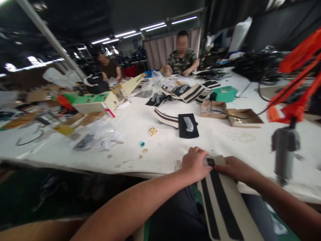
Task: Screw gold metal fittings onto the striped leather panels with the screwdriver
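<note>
My left hand [195, 164] and my right hand [232, 168] both grip the top end of a beige fabric piece with black stripes [223, 204]. The piece hangs over the near edge of the white table [165, 147] and down onto my lap. The fingers of both hands curl closed on its upper edge. Beyond my hands lie a black pad with a clear bag on it [188, 125] and another striped piece [164, 117]. A small heap of gold metal parts [152, 131] and a blue ring [142, 144] lie to the left.
A grey tool [284, 150] with an orange frame [296, 83] stands at the right. Cardboard trays [244, 117], a green box [224, 93], a cable, crumpled plastic [102, 135] and a green machine [97, 100] crowd the table. Two people sit working at the far side.
</note>
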The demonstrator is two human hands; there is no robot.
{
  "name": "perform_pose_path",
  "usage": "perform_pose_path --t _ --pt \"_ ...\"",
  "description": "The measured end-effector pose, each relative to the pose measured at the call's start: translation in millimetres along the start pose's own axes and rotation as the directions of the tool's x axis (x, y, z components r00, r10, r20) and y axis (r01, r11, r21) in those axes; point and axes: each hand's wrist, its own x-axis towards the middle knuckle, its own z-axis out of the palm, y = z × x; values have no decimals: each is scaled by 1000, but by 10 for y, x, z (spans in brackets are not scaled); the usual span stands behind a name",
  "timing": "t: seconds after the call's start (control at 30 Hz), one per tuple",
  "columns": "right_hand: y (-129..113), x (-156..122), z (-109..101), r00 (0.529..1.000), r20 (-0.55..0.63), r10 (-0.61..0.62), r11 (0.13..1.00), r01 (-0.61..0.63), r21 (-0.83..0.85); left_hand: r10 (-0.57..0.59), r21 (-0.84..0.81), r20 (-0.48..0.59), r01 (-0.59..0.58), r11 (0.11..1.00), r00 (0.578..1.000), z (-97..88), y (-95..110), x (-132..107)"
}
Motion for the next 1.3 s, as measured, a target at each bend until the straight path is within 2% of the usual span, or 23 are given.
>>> perform_pose_path --t 0.07,0.13,0.33,0.5,0.6,0.67,0.77,0.87,0.93,1.0,1.07,1.17,1.3 --pt "159 -107 -71 996 5 91 995 -92 47 108 -28 -9 -109 994 994 77 -34 -4" --pt "162 -101 -71 993 4 115 989 -115 98 160 -37 -46 -162 986 986 104 -93 -64" --pt "59 -52 -48 994 13 111 978 -112 177 117 -61 -101 -123 990 988 193 -147 -135" --pt "38 -100 -42 993 -7 120 965 -115 237 117 -56 -62 -121 991 991 154 -142 -57" --pt "48 -111 -50 990 -56 129 964 -112 243 139 -24 -33 -140 990 990 91 -155 -4" --pt "96 -114 -92 981 -133 140 967 -107 231 154 -14 -20 -154 988 988 56 -168 30" --pt "225 -103 -224 930 -332 160 978 -104 181 164 -29 -10 -164 986 986 28 -190 59" --pt "354 -24 -401 833 -533 147 989 -116 91 169 -57 -18 -170 984 985 33 -216 62" --pt "405 86 -513 774 -618 134 989 -145 33 171 -62 -27 -173 983 985 48 -235 55" --pt "430 229 -604 736 -663 136 981 -191 -11 173 -64 -34 -175 983 984 64 -251 47" --pt "444 376 -672 721 -675 155 968 -247 -41 174 -69 -37 -177 982 984 75 -263 38" --pt "464 526 -733 729 -657 193 944 -320 -78 179 -81 -40 -182 980 983 79 -274 26" --pt "487 492 -727 764 -618 186 929 -341 -143 185 -96 -33 -188 978 982 79 -281 18"
